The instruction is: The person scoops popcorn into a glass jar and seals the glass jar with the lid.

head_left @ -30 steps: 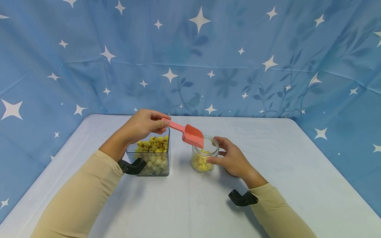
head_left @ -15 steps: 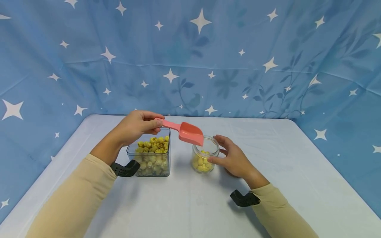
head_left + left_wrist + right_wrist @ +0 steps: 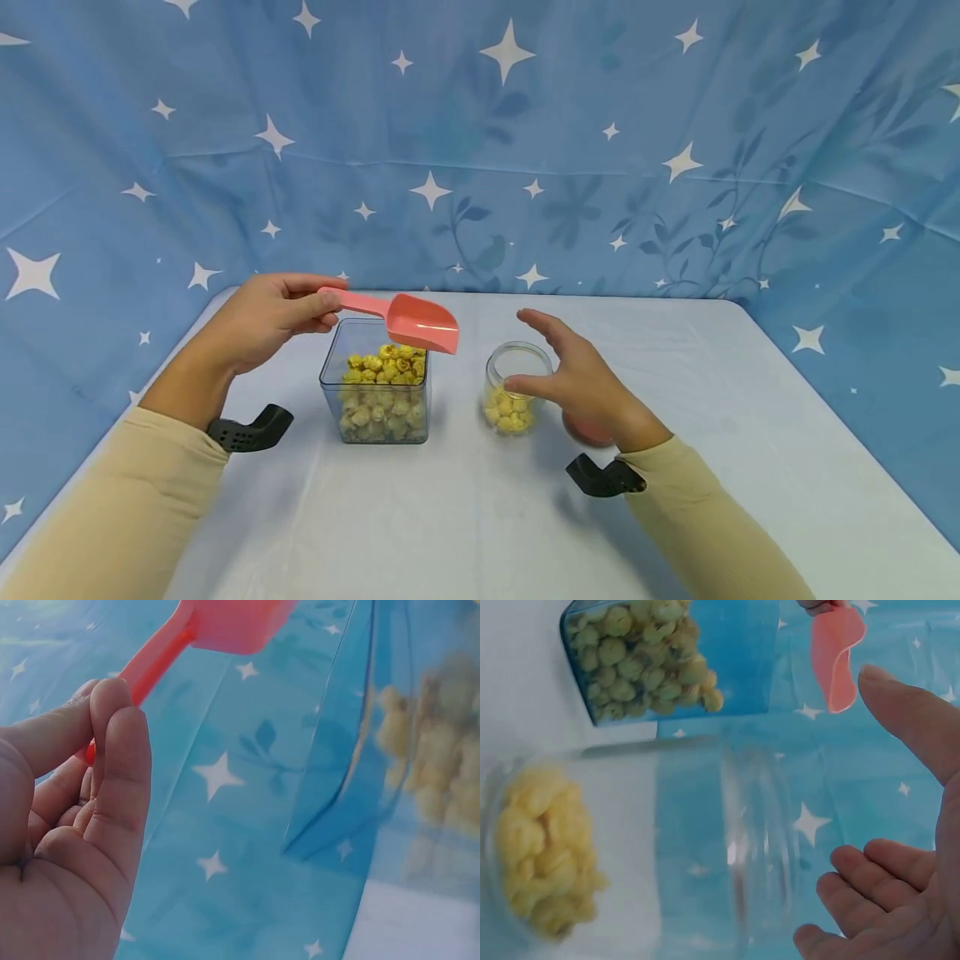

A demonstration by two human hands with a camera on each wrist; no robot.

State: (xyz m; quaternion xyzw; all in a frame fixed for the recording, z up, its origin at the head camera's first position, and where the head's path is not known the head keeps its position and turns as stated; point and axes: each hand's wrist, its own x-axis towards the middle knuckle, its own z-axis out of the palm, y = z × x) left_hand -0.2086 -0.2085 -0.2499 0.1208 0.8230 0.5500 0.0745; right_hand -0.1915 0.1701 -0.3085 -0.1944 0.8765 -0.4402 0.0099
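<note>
A pink scoop point(image 3: 422, 323) is pinched by its handle between the thumb and fingers of my left hand point(image 3: 262, 321). Its bowl hangs above the right rim of the clear square container point(image 3: 386, 417), which holds yellow popcorn point(image 3: 384, 367). My right hand point(image 3: 581, 375) is raised beside a small glass jar point(image 3: 517, 371), thumb and fingers spread. In the right wrist view, a gap shows between those fingers and the mouth of the glass jar point(image 3: 739, 847). Popcorn point(image 3: 547, 847) fills the lower part of the jar.
A round reddish lid point(image 3: 588, 429) lies on the table behind the jar's right side, partly hidden by my right hand. The white-covered table point(image 3: 465, 517) ends at a blue curtain with stars point(image 3: 480, 167). A black strap mount point(image 3: 251, 429) sits on each wrist.
My left hand has drawn the scoop leftward from over the jar to the container. My right hand has let go of the jar and lifted slightly, uncovering more of the reddish lid.
</note>
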